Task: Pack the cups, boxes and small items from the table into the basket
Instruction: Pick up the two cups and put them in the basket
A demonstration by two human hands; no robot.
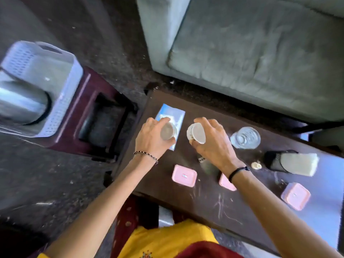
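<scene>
Nearest, by the desk (210,203) front edge: left pink box (184,175) below the left grip, middle pink box (226,183) half hidden under the right wrist, right pink box (295,196) well apart. Farther in: left grip (151,140) curled round a pale cup (168,131), above a blue packet (172,115); right grip (216,144) curled round a tilted white cup (197,135), just beside the first. Beyond, to the right: a clear glass (245,137) and a black mesh holder (273,161). Far left, off the desk, on a maroon stool (89,101): the basket (61,101), steel vessel (22,103) inside.
</scene>
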